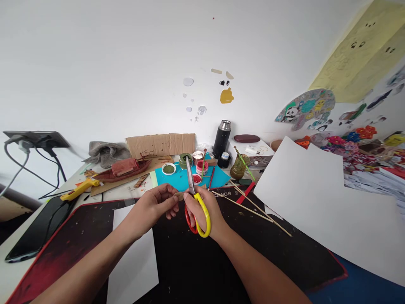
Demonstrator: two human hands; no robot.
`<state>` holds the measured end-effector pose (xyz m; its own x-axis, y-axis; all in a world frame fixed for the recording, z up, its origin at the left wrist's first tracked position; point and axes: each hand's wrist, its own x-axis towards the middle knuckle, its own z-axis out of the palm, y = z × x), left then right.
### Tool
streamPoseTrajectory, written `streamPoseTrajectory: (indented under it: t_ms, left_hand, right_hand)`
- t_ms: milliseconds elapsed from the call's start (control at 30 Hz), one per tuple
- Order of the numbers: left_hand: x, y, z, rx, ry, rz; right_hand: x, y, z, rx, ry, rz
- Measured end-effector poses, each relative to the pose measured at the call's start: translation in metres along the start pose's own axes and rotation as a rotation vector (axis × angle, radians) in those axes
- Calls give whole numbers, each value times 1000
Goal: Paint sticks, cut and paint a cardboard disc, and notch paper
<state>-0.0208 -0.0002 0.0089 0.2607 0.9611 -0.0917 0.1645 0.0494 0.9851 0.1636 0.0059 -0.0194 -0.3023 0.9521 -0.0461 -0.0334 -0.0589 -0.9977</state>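
The scissors (191,184) are up in the right grip (215,211), one handle loop yellow, the other red, with silvery blades pointing up and away from the person, looking nearly together from here. Just left of the blades, a small brownish piece (180,196) is pinched in the left grip's (158,203) fingertips; its full shape is hidden.

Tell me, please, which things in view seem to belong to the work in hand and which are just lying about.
Apparently belonging:
metal scissors with red and yellow handles, in the right hand
small tan piece, material unclear, in the left hand

Probably just lying about:
black cylindrical flask with a silvery top
dark-red oval case
crumpled grey cloth
flat black phone
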Motion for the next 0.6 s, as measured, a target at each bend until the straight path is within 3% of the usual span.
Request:
streamPoseTrajectory:
  t_ms: [300,600]
  left_hand:
    - [-2,-10,-2,114,38,107]
    - [-2,-10,-2,148,58,106]
  right_hand:
    - [1,0,-1,6,25,12]
    - [0,1,-1,32,15,-9]
